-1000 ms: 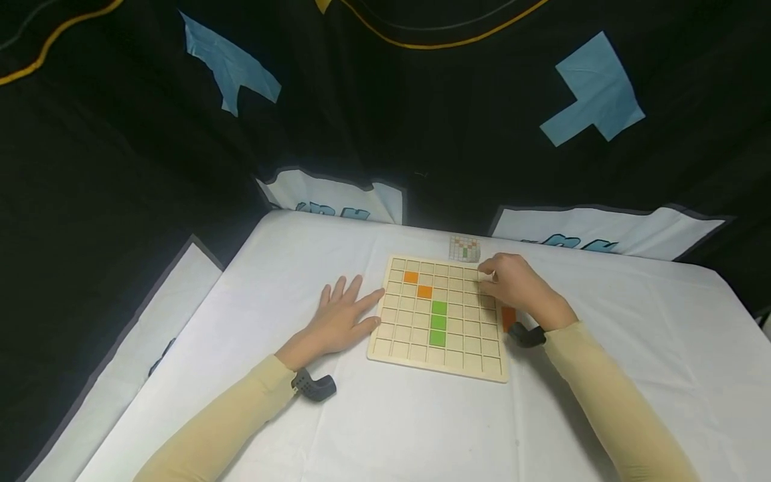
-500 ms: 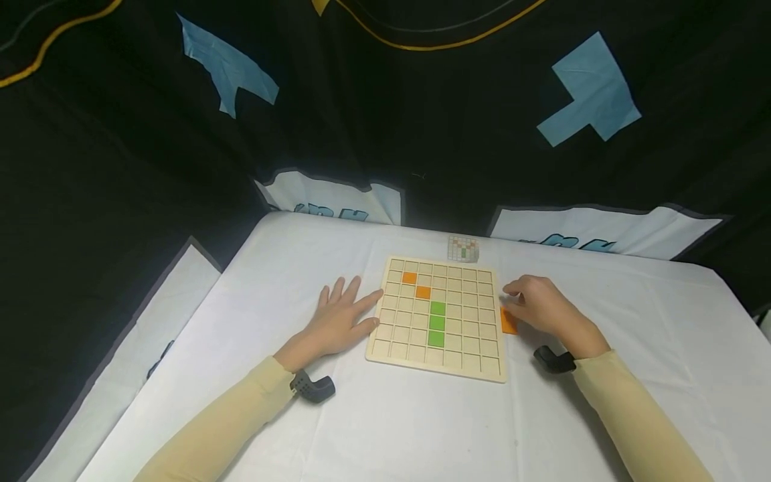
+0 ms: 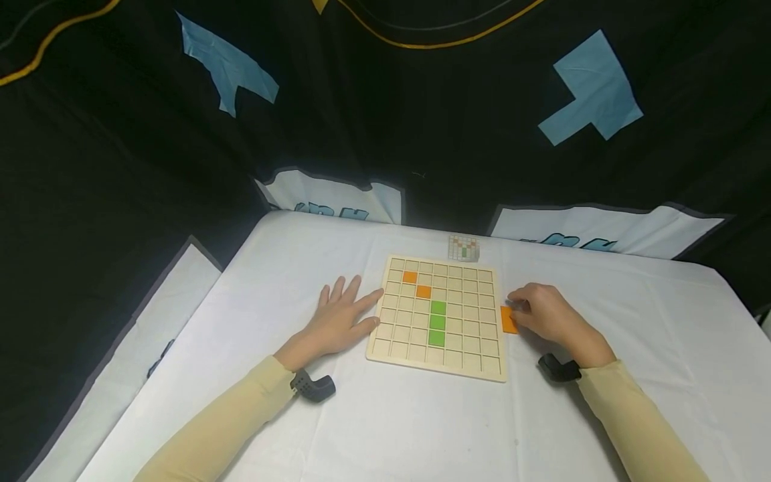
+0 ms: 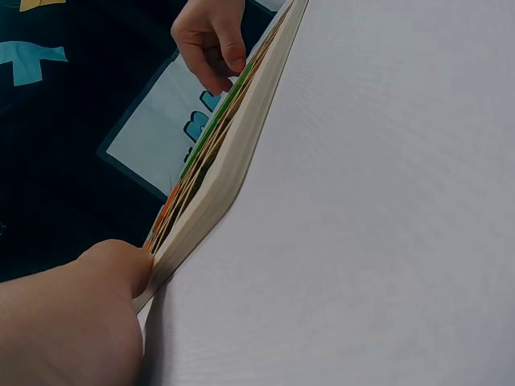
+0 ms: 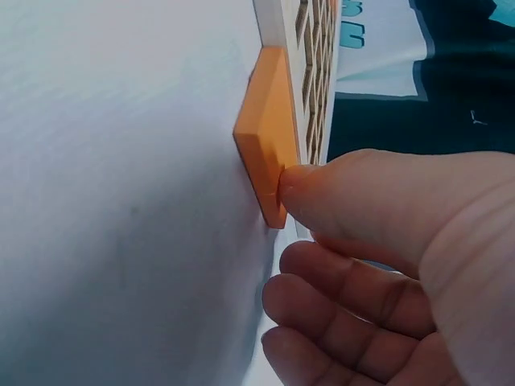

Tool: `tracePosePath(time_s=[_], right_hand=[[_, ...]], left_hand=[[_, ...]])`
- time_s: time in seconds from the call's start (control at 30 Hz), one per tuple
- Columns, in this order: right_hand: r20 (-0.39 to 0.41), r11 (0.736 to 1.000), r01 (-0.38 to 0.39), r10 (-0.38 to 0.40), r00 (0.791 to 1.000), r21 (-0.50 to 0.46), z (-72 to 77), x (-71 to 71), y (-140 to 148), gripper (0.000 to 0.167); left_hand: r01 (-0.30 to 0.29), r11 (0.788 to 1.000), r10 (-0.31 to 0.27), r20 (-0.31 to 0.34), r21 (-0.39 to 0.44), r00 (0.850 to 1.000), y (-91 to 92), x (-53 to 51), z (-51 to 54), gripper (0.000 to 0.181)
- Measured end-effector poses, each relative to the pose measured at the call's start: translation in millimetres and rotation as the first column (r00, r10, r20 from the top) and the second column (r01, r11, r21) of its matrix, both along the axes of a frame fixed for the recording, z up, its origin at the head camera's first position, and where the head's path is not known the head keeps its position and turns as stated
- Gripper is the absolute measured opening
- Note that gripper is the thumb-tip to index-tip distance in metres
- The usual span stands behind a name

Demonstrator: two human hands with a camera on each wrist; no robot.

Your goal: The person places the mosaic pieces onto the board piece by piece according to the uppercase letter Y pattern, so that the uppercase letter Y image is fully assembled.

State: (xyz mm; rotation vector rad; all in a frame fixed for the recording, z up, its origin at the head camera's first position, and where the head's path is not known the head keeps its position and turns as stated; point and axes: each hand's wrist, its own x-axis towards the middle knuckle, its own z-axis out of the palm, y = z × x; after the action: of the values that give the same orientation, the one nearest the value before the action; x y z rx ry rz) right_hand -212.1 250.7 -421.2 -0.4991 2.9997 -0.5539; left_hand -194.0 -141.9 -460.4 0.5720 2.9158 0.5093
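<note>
A pale wooden grid board [image 3: 470, 348] lies on the white table, with two orange tiles [image 3: 410, 277] and three green tiles [image 3: 437, 322] in its cells. Spread flat at its left side, my left hand [image 3: 333, 323] touches the board's edge with thumb and index finger. Beyond the right edge lies loose orange tile material [image 5: 265, 121], flat on the cloth; whether it is one piece or two I cannot tell. My right hand [image 3: 551, 321] is over it, its thumb touching the top. The other fingers are curled, and the index fingertip's contact is hidden in the right wrist view.
A small pattern card [image 3: 463, 248] with a printed coloured grid lies behind the board. Black cloth [image 3: 385, 134] with blue tape patches hangs behind the table. Each wrist carries a dark camera mount [image 3: 313, 386].
My right hand has moved from above the board's upper right corner, out to the right and nearer, onto the loose orange tile material. My left hand and the board have stayed in place.
</note>
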Motion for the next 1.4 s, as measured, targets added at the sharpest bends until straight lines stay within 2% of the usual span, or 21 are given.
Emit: tracePosePath(time_s=[0.47,0.9,1.4], right_hand=[[0.017,0.999,-0.014,0.014,1.0,-0.042,-2.9,5.2,-0.1,0.027],[-0.037,0.997,-0.048,0.045,0.998,-0.062,-4.6,3.2,-0.7,0.027],[-0.045,0.996,-0.077,0.075,0.996,-0.052,-6.0,3.8,-5.9,0.025]], left_hand=[[0.002,1.0,-0.001,0.016,-0.003,1.0,1.2,0.9,0.6,0.061],[-0.006,1.0,0.006,0.023,0.003,1.0,1.0,-0.1,4.4,0.062],[-0.002,1.0,0.002,0.017,0.01,1.0,0.4,1.2,2.8,0.061]])
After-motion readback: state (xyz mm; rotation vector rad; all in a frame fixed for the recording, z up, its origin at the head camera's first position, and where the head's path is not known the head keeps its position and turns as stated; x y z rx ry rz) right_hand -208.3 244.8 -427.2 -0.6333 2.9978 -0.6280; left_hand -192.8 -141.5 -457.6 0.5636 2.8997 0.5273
